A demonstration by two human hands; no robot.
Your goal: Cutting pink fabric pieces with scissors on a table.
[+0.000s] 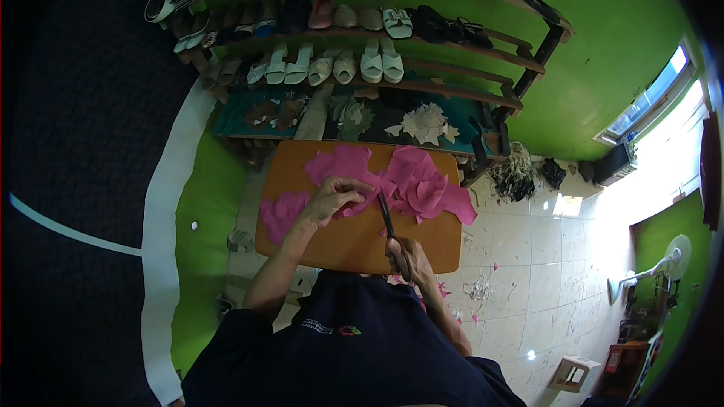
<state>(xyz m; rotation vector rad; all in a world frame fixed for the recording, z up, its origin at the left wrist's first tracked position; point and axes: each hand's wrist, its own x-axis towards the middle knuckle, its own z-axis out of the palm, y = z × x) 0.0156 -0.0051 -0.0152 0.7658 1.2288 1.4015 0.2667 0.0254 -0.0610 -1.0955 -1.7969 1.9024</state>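
My right hand [406, 255] grips a pair of scissors [386, 215], its dark blades pointing away from me at the edge of some pink sheet material. Between the fingers of my left hand [335, 197] is pinched a pink cut piece [371, 183], close to the scissor tips. Whether the blades are apart cannot be made out. Beyond my left hand lies more pink material [343, 158]. A heap of pink cut pieces [416, 185] sits on the right of the orange-brown table [354, 250], and a smaller pink pile [282, 212] on its left.
Behind the table stands a wooden rack [452, 45] with several rows of shoes and sandals [298, 64]. Its low shelf holds pale cut pieces [426, 122]. Scraps [480, 286] litter the tiled floor [516, 245] at right. A white fan [673, 258] stands farther right.
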